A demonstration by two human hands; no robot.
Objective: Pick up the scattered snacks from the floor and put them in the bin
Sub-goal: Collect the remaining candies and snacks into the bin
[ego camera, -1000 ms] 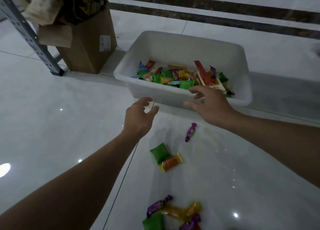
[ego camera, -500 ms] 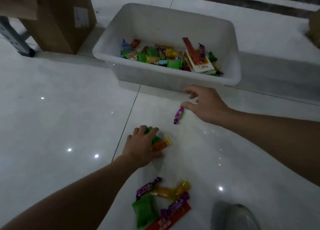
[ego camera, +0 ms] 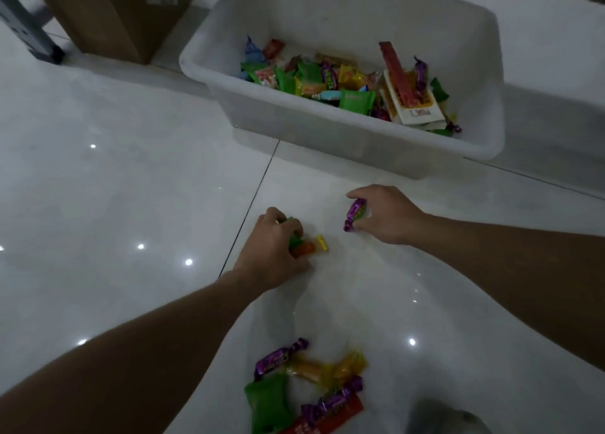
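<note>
The white bin (ego camera: 343,139) at 12 o'clock already holds a heap of snacks, so most of the job looks done. The left hand (ego camera: 271,253) is closed over a green and an orange packet (ego camera: 306,247) on the floor; the right hand (ego camera: 386,214) pinches a purple candy (ego camera: 353,214). A cluster of snacks (ego camera: 304,388) still waits at 6 o'clock.

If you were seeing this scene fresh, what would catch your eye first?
The white bin of bright snacks at top centre. Below it, the left hand closes on green and orange packets while the right hand pinches a purple candy. More wrappers lie near the bottom edge.
</note>
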